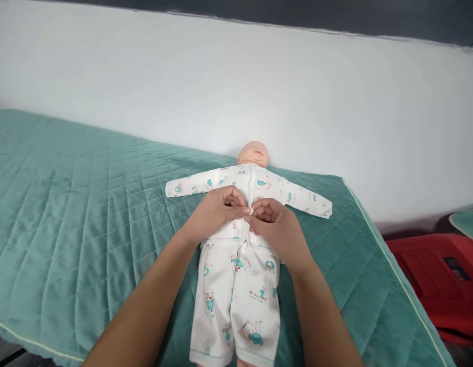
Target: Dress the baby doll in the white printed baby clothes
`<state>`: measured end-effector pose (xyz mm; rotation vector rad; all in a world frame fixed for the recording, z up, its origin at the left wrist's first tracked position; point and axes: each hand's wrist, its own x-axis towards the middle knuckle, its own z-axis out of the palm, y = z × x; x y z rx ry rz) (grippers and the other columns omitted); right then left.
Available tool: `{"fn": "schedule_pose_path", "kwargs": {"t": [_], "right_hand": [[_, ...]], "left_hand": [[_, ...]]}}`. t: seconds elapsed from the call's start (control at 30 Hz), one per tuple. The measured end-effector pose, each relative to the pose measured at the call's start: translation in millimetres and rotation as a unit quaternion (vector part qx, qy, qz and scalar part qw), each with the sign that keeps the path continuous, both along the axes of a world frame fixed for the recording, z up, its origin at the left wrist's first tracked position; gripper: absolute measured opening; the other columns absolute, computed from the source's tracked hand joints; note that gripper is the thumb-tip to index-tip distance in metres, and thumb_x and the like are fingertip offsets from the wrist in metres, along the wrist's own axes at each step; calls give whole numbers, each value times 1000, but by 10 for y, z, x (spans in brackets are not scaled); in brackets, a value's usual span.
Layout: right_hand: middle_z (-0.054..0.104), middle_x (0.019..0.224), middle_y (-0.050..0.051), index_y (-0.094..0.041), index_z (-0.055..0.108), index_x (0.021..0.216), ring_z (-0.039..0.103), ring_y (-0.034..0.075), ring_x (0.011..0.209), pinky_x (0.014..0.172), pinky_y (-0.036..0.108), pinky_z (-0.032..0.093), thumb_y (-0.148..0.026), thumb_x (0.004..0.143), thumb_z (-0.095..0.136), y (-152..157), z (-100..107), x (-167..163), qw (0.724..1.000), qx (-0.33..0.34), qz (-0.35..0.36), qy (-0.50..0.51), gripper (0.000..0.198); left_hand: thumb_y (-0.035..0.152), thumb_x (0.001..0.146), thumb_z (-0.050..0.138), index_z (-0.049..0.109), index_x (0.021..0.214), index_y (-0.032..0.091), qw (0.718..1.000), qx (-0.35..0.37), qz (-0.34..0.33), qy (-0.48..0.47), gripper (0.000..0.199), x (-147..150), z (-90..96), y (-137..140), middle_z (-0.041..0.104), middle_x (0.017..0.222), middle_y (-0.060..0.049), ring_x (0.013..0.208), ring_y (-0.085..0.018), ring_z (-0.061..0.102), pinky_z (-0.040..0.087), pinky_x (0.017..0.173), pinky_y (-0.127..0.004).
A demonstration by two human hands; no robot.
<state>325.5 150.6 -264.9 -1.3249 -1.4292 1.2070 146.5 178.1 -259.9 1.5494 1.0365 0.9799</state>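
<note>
A baby doll [254, 154] lies on its back with its head toward the wall and its arms spread out. It wears a white printed long-sleeved top [269, 181] and matching printed pants [240, 300]. Over the doll's belly, my left hand [223, 206] pinches one side of the top's front edge. Facing it, my right hand [274, 221] pinches the other side, fingertips almost meeting the left ones. A small pale button shows between the fingertips; whether it is fastened is hidden. Above my hands, the front placket runs up to the doll's neck.
A green quilted cover [86, 219] spreads under the doll, with light piping along its edge. The white wall [236, 92] rises behind the doll's head. On the right, below the cover's edge, stands a red plastic object [427, 275].
</note>
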Motion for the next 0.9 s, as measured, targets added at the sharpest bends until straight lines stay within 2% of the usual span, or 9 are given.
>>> {"fn": "schedule_pose_path", "kwargs": {"t": [0.17, 0.3, 0.5, 0.63, 0.73, 0.9], "right_hand": [[67, 75, -3, -25, 62, 96, 63, 15, 67, 60, 27, 45, -36, 78, 71, -39, 22, -61, 997, 17, -17, -74, 23], [66, 72, -5, -27, 60, 96, 59, 14, 62, 57, 26, 42, -36, 81, 66, -58, 29, -91, 992, 41, -20, -122, 18], [68, 71, -5, -29, 60, 98, 60, 15, 61, 55, 26, 40, -34, 81, 66, -62, 27, -88, 989, 37, -19, -140, 19], [67, 68, -5, -28, 61, 98, 61, 14, 59, 55, 26, 42, -39, 82, 68, -47, 23, -56, 996, 12, -4, -83, 21], [66, 64, -4, -26, 60, 96, 57, 12, 51, 52, 25, 42, -44, 85, 66, -23, 20, -21, 1000, -6, 12, -5, 22], [64, 61, -3, -22, 59, 87, 50, 9, 46, 46, 22, 36, -40, 87, 67, 17, 23, 39, 995, -1, -5, 96, 19]], "left_hand": [[39, 76, 76, 64, 80, 18, 1000, 3, 2, 13, 25, -2, -19, 0, 63, 74, 0, 68, -12, 56, 42, 63, -25], [40, 78, 75, 66, 81, 19, 999, 17, 6, 37, 23, 18, 0, -27, 62, 74, 1, 69, -12, 55, 41, 63, -25], [36, 79, 74, 62, 81, 19, 1000, 9, 4, 9, 21, 28, 0, -41, 60, 70, 2, 66, -11, 52, 39, 61, -24], [32, 80, 72, 60, 82, 19, 1000, 5, -8, 1, 18, -5, -14, -19, 59, 70, 3, 66, -11, 53, 40, 62, -24], [26, 81, 68, 60, 81, 18, 999, 23, -17, 26, 11, -33, -2, -14, 60, 72, 3, 67, -10, 53, 40, 63, -24], [25, 80, 68, 64, 85, 19, 998, 17, -20, 55, 9, -76, 36, -24, 61, 74, 3, 70, -11, 55, 41, 64, -23]]}}
